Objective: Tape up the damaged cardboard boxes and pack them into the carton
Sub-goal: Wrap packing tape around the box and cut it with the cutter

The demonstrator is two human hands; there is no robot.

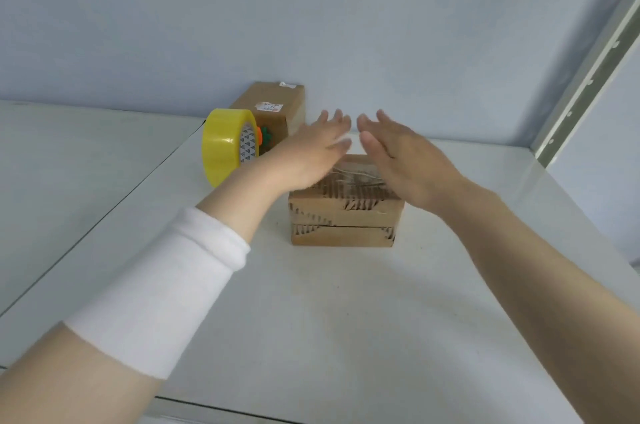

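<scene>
— What have your fingers (337, 120) got?
— Nothing. My left hand (311, 150) and right hand (408, 164) are flat, fingers straight and slightly spread, over the torn box (346, 216). It sits on the desk (346, 302) right under my palms. I can't tell if they touch it.
— Why there?
— Probably to press its ripped top down for taping. The tape (225, 146) stands just left of my left hand, within reach, against a second box (273, 105). No carton shows.

Tape roll (227, 146) blocks box's (343, 216) left.
</scene>
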